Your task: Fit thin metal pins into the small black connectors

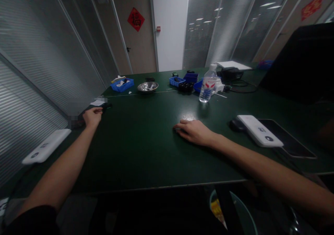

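My left hand point(93, 117) is at the left side of the dark green table, its fingers closed in a pinch. A small black object point(106, 105) lies right at the fingertips. Whether the fingers hold it or only touch it is hard to see, and its kind is too dark to make out. Just behind that hand is a piece of white paper point(97, 102), partly blurred over. My right hand point(194, 131) rests palm down on the bare tabletop point(141, 141), fingers loosely stretched to the left, holding nothing.
A clear water bottle point(208, 83) stands upright beyond my right hand. Farther back are a metal bowl point(148, 87), a blue basket point(122, 85) and a smaller blue basket point(176, 81). White devices point(48, 146) flank both arms; a black monitor point(302, 64) is at right.
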Demonstrator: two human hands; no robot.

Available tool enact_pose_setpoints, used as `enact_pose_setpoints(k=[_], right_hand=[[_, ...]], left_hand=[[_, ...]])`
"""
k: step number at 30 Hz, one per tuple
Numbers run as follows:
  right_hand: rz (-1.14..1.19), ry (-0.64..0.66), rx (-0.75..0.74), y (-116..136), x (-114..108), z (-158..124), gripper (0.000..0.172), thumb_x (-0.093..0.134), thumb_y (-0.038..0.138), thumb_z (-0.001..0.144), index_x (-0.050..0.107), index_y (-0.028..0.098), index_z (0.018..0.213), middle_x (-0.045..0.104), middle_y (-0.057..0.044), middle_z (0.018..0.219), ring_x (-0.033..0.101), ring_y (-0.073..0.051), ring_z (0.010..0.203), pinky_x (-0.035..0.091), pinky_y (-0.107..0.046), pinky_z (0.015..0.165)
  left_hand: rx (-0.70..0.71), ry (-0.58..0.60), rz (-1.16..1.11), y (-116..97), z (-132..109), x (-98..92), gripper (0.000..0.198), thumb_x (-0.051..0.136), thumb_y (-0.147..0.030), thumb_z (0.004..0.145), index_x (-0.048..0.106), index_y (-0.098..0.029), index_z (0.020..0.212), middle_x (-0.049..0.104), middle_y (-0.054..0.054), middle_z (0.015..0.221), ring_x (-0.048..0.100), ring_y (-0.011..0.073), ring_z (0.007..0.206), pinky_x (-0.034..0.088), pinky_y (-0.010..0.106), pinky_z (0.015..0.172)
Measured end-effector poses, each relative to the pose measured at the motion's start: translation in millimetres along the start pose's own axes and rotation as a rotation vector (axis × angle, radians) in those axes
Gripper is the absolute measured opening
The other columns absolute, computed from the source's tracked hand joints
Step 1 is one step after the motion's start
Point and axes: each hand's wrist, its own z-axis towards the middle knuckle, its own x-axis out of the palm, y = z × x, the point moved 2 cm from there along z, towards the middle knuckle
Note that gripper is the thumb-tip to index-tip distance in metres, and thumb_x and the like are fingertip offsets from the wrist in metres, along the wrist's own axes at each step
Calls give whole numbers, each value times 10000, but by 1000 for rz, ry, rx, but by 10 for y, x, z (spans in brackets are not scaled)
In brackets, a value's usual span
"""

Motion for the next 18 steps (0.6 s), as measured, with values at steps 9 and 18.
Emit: enact_pose_setpoints(k=[9,18], right_hand=[[-9,-2,-7,-16,20,4,354,486,323,1051,615,238,1370,678,-75,1124,654,-181,814,430,-275,665],[8,-5,-7,6,-3,-1,346,492,311,1048,619,231,1360,679,-81,1130,660,-185,826,447,-281,685]], left_hand=[[-19,-15,2,25,27,47,295,683,-269,955,686,-137,1218,713,106,1180,689,234,1050,565,415,951],[35,-80,41,39,34,35,297,685,-138,863,771,-142,1147,795,87,1072,733,199,959,547,322,962]])
